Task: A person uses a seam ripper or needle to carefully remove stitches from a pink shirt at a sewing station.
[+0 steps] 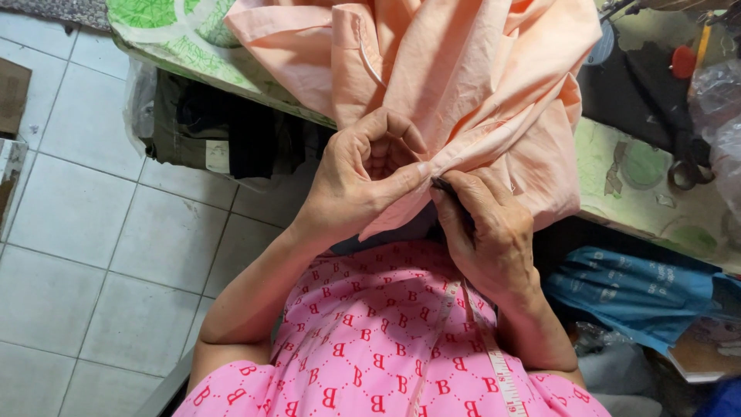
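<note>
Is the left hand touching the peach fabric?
Touching. The head view shows the left hand pinching a fold of the peach fabric between thumb and fingers.

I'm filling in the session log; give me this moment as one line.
left hand: pinches peach fabric fold | right hand: small dark tool at the fold | fabric on green-patterned table | measuring tape around neck

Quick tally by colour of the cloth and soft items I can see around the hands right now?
Peach: 1, the peach fabric pinched by the left hand and right hand
Green: 1, the green patterned cover on the table
Dark: 1, the dark folded clothes below it
Blue: 1, the blue bag
Total: 4
</note>
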